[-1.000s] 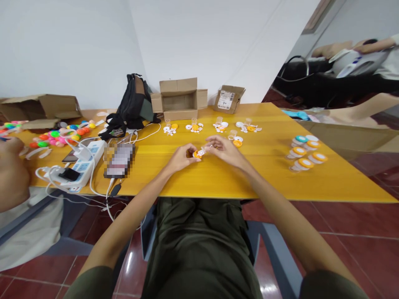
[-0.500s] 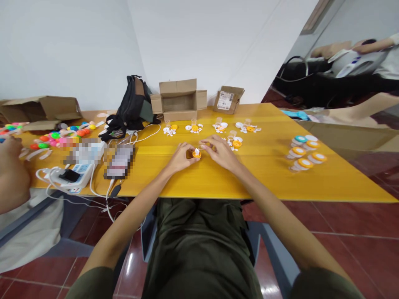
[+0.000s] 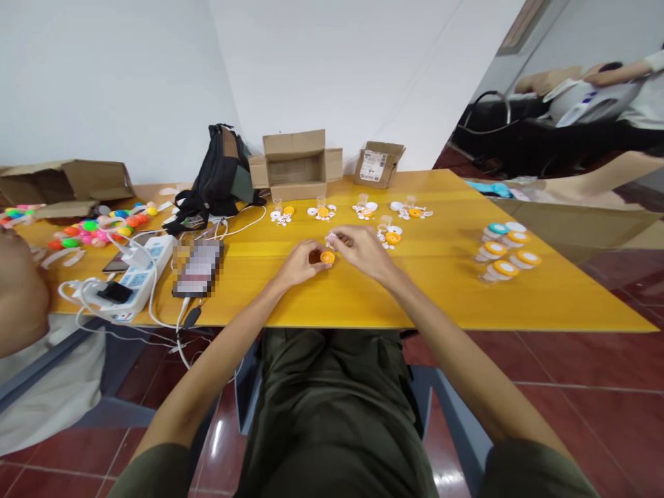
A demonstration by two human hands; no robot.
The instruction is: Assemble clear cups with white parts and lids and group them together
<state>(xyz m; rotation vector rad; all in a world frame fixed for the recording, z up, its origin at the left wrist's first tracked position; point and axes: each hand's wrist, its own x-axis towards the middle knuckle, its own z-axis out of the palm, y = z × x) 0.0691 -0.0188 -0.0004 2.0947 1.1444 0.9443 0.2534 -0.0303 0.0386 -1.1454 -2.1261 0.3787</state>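
Pinching a small orange cap (image 3: 327, 257) in the left hand (image 3: 299, 263), just above the yellow table (image 3: 446, 290) near its middle; gripping a tiny white piece (image 3: 330, 239) with the right hand (image 3: 363, 250) just beyond; assembled capped pieces (image 3: 502, 252) sitting far right.

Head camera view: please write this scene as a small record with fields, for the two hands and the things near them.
left hand: left hand holds a small orange cap at the fingertips
right hand: right hand pinches a small white piece just above the cap
surface: yellow table
behind hands: loose white and orange parts
right side: finished capped pieces
left side: power strip, phone, black backpack
far edge: open cardboard box
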